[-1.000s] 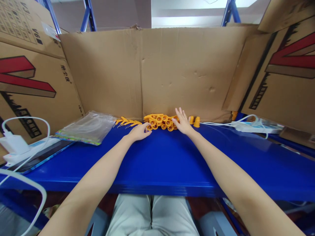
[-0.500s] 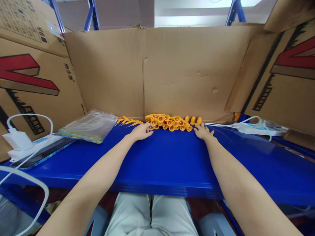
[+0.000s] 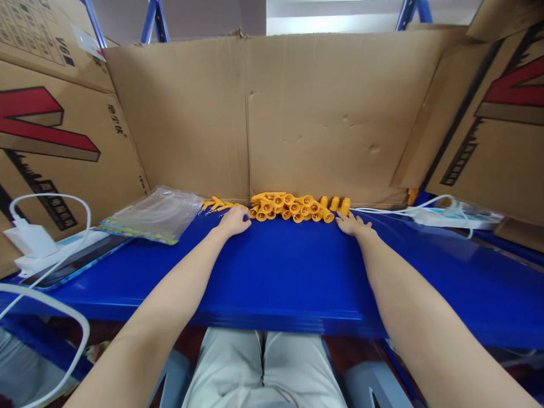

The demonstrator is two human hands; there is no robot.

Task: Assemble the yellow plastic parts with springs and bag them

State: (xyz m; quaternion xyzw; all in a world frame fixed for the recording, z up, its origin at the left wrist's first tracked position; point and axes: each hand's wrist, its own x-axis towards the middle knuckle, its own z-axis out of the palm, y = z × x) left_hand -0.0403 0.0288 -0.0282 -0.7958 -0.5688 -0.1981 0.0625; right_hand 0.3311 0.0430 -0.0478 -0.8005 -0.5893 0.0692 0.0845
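1. Left hand (image 3: 234,222) has moved left in the head view, beside the orange pile (image 3: 293,207); can't tell if its curled fingers hold anything.
2. Right hand (image 3: 354,224) spreads open near three orange caps (image 3: 335,203).
3. Pile looks mostly done; caps and curly sticks (image 3: 217,202) lie outside.

Carton (image 3: 91,110) at my left: on its upper panel I read the marking "V6" (image 3: 63,52), printed at a slant with a dark square beside it. The print table (image 3: 32,28) next to it is too small for me to read. Side panel: large red V-shaped emblem (image 3: 51,140); Chinese characters (image 3: 116,120), not legible to me. Carton (image 3: 501,158) at my right: similar red emblem (image 3: 510,93), cut off; lettering in the dark strip (image 3: 459,164), unreadable.
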